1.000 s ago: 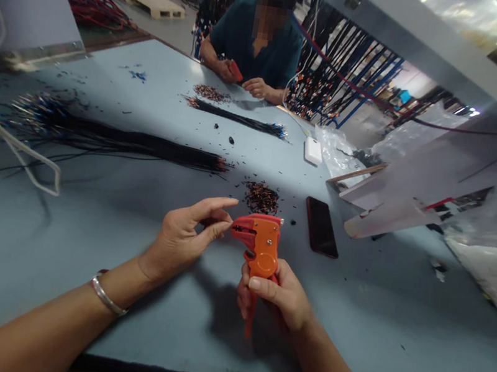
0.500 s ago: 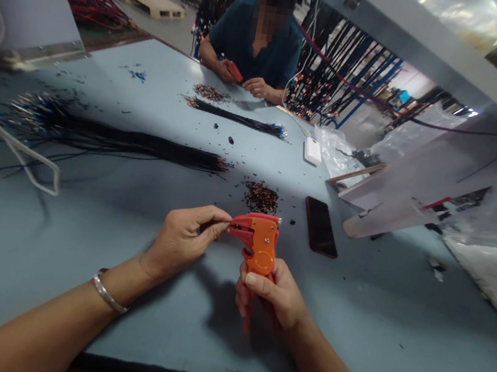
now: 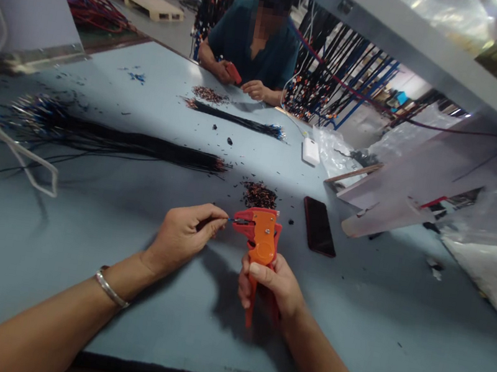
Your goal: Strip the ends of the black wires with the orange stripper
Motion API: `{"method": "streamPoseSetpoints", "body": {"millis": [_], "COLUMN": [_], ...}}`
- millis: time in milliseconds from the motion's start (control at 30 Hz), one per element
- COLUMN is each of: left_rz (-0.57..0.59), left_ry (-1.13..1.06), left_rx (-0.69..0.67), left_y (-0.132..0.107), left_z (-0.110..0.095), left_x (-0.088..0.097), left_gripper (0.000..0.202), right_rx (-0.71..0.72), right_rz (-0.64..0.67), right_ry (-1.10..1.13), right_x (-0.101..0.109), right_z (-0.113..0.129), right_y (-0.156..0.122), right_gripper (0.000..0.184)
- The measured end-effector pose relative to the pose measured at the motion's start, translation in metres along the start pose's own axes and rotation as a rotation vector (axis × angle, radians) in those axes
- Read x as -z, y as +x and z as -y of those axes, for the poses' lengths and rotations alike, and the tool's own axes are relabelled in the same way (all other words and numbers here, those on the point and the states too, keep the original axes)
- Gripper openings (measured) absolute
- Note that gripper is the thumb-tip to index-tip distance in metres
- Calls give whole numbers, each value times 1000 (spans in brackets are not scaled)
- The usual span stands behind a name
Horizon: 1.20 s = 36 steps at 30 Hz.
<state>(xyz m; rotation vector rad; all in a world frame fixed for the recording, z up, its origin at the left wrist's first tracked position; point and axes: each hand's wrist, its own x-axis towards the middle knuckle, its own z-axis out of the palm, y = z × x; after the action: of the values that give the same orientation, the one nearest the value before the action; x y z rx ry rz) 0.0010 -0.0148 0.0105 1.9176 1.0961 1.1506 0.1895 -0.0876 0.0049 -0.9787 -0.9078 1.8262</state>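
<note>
My right hand [image 3: 271,285] grips the handles of an orange wire stripper [image 3: 260,239], held upright with its jaws pointing left. My left hand [image 3: 181,235] is closed in a pinch on a thin short wire [image 3: 229,219], whose tip sits at the stripper's jaws. A small heap of stripped wire bits [image 3: 259,194] lies just beyond the tool. A long bundle of black wires [image 3: 118,141] stretches across the blue table [image 3: 32,240] to the far left of my hands.
A dark phone [image 3: 319,225] lies right of the stripper. Across the table a person in a teal shirt [image 3: 257,49] works with a red tool beside another wire bundle [image 3: 235,118]. A white box [image 3: 311,151], plastic sheets and a board stand at the right.
My left hand's fingers closed from half spread into a pinch, and the wire's tip now sits at the jaws. The stripper and my right hand rose slightly.
</note>
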Motion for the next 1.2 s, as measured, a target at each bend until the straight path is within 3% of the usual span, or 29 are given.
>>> {"method": "streamPoseSetpoints", "body": {"millis": [100, 333, 667, 767, 900, 1033, 1200], "left_rz": [-45, -17, 108, 174, 222, 259, 243], "left_ry": [-2, -111, -349, -421, -492, -586, -649], "left_rx": [70, 215, 365, 406, 442, 430, 481], "left_y": [1, 3, -2, -4, -6, -7, -9], "left_z": [2, -5, -14, -15, -15, -16, -17], "left_x": [0, 2, -4, -7, -10, -12, -13], "left_gripper": [15, 16, 22, 24, 24, 22, 15], "right_rx": [34, 111, 154, 223, 427, 640, 705], "right_rz": [-3, -30, -34, -80, -245, -329, -349], "right_ry": [20, -134, -345, -555, -1052, -1468, -1716], "right_x": [2, 2, -2, -6, -8, -7, -6], "right_z": [6, 10, 16, 20, 21, 15, 7], "right_y": [-2, -2, -3, -8, -11, -8, -3], "right_gripper": [29, 30, 31, 22, 10, 30, 34]}}
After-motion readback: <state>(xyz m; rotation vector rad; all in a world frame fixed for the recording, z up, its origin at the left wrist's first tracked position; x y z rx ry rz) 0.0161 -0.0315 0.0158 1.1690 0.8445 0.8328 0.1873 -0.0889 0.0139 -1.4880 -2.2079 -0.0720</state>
